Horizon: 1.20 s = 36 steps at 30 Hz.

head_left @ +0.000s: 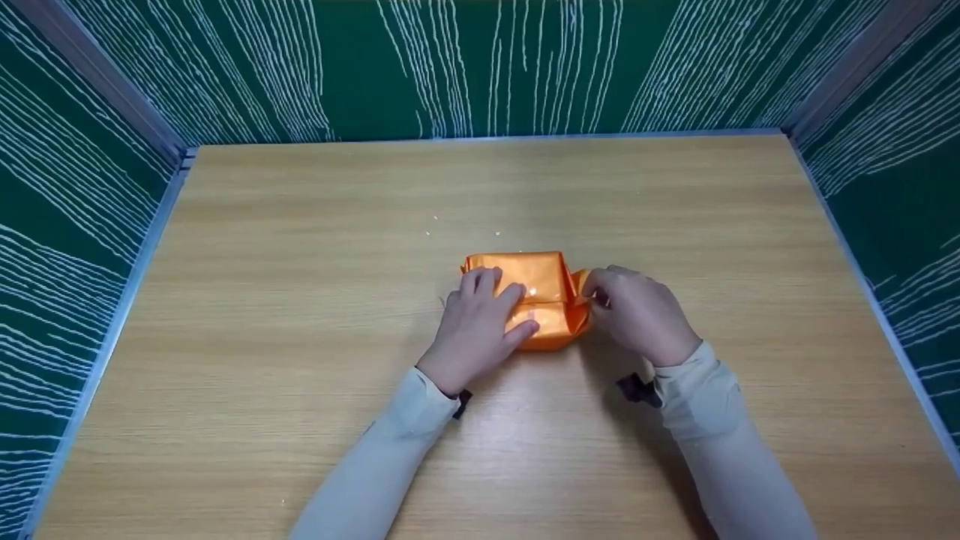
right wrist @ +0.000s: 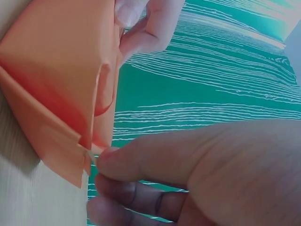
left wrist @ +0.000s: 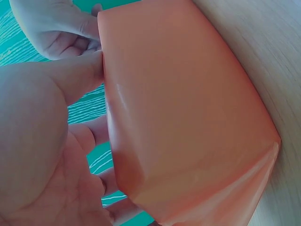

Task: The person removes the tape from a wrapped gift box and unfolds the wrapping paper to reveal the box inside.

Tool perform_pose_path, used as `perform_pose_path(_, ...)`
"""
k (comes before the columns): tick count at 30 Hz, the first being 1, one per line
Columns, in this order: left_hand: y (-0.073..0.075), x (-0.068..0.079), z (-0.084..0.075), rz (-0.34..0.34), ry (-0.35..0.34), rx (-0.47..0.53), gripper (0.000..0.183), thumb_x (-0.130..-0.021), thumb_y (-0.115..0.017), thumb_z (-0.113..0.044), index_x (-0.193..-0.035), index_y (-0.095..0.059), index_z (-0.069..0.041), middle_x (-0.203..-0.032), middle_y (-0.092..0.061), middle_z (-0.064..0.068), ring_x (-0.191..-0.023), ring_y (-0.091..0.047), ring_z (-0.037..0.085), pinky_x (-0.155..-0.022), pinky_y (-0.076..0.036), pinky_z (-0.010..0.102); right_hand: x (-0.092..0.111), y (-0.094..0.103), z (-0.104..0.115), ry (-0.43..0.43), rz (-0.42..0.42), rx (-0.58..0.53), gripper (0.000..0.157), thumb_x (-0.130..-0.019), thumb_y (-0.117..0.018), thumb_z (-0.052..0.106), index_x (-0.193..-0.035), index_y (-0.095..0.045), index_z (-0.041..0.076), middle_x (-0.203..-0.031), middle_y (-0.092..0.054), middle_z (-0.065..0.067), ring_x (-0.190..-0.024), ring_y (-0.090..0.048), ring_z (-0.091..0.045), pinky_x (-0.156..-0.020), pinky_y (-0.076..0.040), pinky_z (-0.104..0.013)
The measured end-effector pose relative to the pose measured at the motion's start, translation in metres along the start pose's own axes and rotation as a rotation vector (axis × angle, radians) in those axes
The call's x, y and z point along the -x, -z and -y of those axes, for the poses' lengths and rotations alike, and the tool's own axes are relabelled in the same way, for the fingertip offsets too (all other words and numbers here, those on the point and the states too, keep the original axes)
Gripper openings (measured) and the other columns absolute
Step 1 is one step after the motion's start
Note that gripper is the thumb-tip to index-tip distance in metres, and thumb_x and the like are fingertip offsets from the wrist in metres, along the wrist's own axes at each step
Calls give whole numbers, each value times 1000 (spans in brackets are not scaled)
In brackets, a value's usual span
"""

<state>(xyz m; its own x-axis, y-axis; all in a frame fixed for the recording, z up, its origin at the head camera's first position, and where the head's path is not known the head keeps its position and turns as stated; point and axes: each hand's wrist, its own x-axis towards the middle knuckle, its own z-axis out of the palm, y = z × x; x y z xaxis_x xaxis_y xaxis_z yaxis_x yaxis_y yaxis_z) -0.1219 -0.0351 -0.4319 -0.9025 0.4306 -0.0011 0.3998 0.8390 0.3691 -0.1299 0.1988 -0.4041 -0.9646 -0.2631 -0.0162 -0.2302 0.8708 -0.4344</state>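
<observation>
1. Beneath the orange package, wooden table; beyond and flanking the package, green panels.
2. Left hand: fingers spread, resting on the package's near-left part, covering it.
3. Right hand: fingers curled, pinching the package's right end.
4. Both forearms converge from the package's near side.

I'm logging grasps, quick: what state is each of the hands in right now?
Left hand: open, resting against the orange package.
Right hand: closed, pinching at the package's folded end.
</observation>
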Motion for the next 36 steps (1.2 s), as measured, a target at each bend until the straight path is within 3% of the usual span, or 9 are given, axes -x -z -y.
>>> perform_pose_path(4, -1, 0, 0, -9, -2, -12, 50, -102, -56, -55, -138, -61, -21, -151, -45, 15, -141, -35, 36, -101, -48, 53, 1, 1, 1, 41, -75, 6, 9, -92, -69, 4, -99, -74, 2, -89, -67, -12, -77, -61, -28, -70, -54, -45)
perform_pose_path(8, -2, -2, 0, 2, -4, -30, 53, -102, -56, -57, -140, -60, -21, -152, -45, 15, -141, -34, 35, -103, -48, 53, 2, 0, 8, 125, -130, -7, 14, -92, -72, 10, -104, -74, 3, -96, -67, -12, -80, -60, -27, -72, -55, -43)
perform_pose_path(13, -2, -3, 0, 3, -9, -49, 55, -102, -55, -58, -141, -60, -20, -151, -45, 16, -140, -35, 35, -102, -49, 52, 1, -12, 19, 268, -8, 34, 38, -89, -82, 21, -121, -72, 2, -118, -67, -15, -99, -64, -31, -94, -56, -48)
perform_pose_path(16, -2, -2, 0, 5, -3, -53, 56, -102, -55, -58, -142, -60, -20, -151, -45, 16, -141, -35, 35, -102, -49, 51, -1, -20, 23, 289, 38, 67, 52, -85, -88, 28, -127, -71, 2, -126, -66, -17, -114, -63, -36, -108, -47, -53)
perform_pose_path(19, -2, -2, 1, 13, 3, -63, 57, -102, -54, -59, -143, -59, -20, -151, -44, 15, -141, -34, 34, -103, -49, 50, -1, -24, 24, 291, 33, 81, 53, -84, -88, 32, -125, -73, 2, -127, -67, -17, -120, -62, -37, -112, -43, -55)
perform_pose_path(25, -1, -3, 1, 21, 8, -77, 57, -102, -54, -59, -143, -59, -21, -152, -43, 15, -142, -33, 34, -105, -48, 52, -2, -25, 24, 292, 23, 99, 48, -85, -87, 30, -123, -75, 3, -130, -68, -18, -125, -61, -40, -112, -41, -58)
perform_pose_path(28, -1, -3, 1, 20, 5, -69, 56, -102, -54, -58, -143, -59, -20, -153, -43, 16, -143, -33, 35, -109, -44, 53, -1, -27, 25, 308, -9, 119, 47, -84, -88, 27, -122, -76, 3, -128, -69, -19, -122, -64, -40, -108, -46, -57)
perform_pose_path(36, -2, -1, 2, 5, -13, -60, 55, -101, -56, -58, -141, -61, -20, -148, -48, 13, -141, -35, 34, -121, -21, 57, 4, -31, 31, 353, -83, 216, 44, -83, -88, 26, -116, -76, -1, -123, -73, -19, -109, -72, -36, -94, -57, -51)
